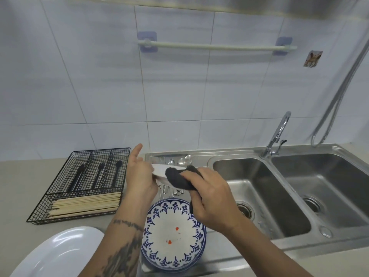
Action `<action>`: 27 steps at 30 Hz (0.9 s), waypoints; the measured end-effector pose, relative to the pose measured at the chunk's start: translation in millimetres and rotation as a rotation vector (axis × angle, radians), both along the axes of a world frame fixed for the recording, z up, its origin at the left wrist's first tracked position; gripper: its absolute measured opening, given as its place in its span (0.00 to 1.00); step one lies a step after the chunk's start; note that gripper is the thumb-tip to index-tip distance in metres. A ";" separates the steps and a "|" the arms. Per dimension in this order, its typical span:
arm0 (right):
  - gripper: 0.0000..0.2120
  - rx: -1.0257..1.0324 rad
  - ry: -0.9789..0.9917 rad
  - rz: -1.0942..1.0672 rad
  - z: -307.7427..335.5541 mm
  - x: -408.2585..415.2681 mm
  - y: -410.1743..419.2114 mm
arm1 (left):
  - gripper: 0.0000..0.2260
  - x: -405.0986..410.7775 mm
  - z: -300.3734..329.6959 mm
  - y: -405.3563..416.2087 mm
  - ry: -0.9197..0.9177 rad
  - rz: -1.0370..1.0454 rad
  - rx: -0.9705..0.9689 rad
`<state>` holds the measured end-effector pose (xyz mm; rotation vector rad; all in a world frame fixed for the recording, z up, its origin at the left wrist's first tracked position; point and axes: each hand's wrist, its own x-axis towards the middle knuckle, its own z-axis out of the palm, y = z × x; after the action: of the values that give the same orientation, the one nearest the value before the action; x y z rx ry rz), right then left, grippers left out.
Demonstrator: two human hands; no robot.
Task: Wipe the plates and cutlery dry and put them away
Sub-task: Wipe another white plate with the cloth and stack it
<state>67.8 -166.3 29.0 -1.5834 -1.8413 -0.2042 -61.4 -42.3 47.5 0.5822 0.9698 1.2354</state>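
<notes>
Wiping a white plate (159, 170) held edge-on above the drainboard, with the left hand (139, 176) gripping its near rim, forefinger pointing up, and the right hand (209, 198) clutching a dark cloth (177, 177) folded over the plate's right edge. Both grips clenched: left on the plate, right on the cloth.

Partly done, judging by the layout. Already in the black wire tray (79, 186) on the desk: three black pieces of cutlery (99, 174) in separate slots and a bundle of wooden chopsticks (85, 206) in the front compartment. Just in front, at the lower left, a large white platter (60, 252) on the desk, possibly dried already; cannot tell.

Left to do: a stack of blue-patterned plates (173, 232) on the drainboard below the hands, the top one showing small red specks, so seemingly untouched. Also waiting: metal spoons and forks (179, 161) lying on the drainboard behind and under the held plate. Roughly midway at best, with most plates and the metal cutlery still to wipe and store. Double sink (339, 156) to the right, tap (277, 134) off.
</notes>
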 end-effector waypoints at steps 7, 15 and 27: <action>0.22 -0.218 0.060 -0.029 -31.1 20.4 -18.5 | 0.33 -20.2 -13.1 -9.4 0.010 0.051 0.027; 0.29 -0.440 0.025 -0.356 -40.7 26.3 2.5 | 0.27 -15.1 -25.8 -26.6 -0.015 -0.149 0.131; 0.21 -0.465 -0.039 0.135 -36.8 -19.7 -7.3 | 0.21 -60.7 -36.0 -14.7 -0.129 0.022 0.114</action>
<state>48.0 -173.6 -7.8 -1.7526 -2.1232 0.2770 -122.1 -57.0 11.5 0.5746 0.8031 1.3379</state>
